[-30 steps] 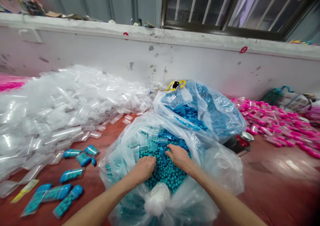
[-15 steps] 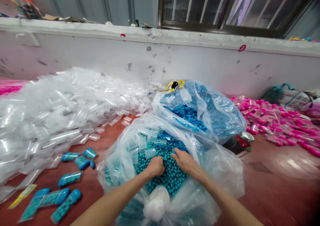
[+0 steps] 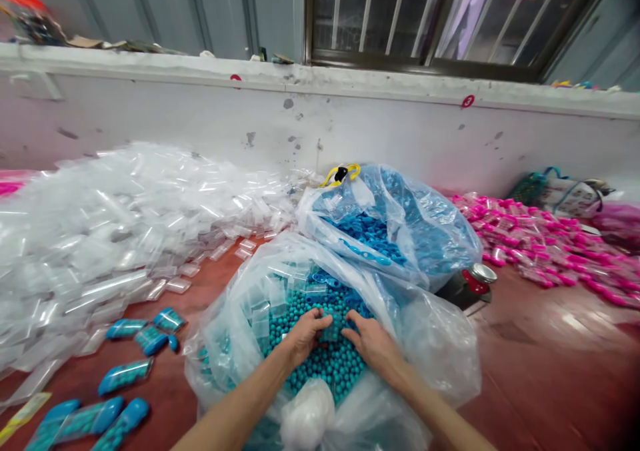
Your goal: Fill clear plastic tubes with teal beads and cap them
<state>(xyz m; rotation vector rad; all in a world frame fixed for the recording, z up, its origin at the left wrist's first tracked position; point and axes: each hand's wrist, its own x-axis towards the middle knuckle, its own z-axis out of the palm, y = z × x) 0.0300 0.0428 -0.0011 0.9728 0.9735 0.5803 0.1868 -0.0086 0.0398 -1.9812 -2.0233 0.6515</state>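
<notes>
My left hand [image 3: 305,336] pinches a small clear plastic sleeve [image 3: 331,326], with teal showing through it, above the beads. Close on its right, my right hand [image 3: 369,339] has thumb and forefinger apart, with nothing visible between them. Both are over a large translucent plastic bag [image 3: 240,291], rolled open. Inside lie many round teal beads [image 3: 347,364], and on top of them are loose clear sleeves [image 3: 280,298] and blue plastic caps [image 3: 324,283]. A knotted bunch of plastic [image 3: 307,416] sits at the bag's near side.
Behind stands another bag [image 3: 450,231] of blue plastic pieces [image 3: 367,231]. Clear sleeves [image 3: 125,218] are heaped on the left, and several filled blue-capped tubes [image 3: 125,376] lie on the red surface [image 3: 530,364]. Pink pieces [image 3: 545,238] and a red jar [image 3: 480,279] are at the right.
My left hand has risen slightly from the beads, and a clear sleeve now shows in its fingers. My right hand has shifted a little lower. The whole view has moved slightly.
</notes>
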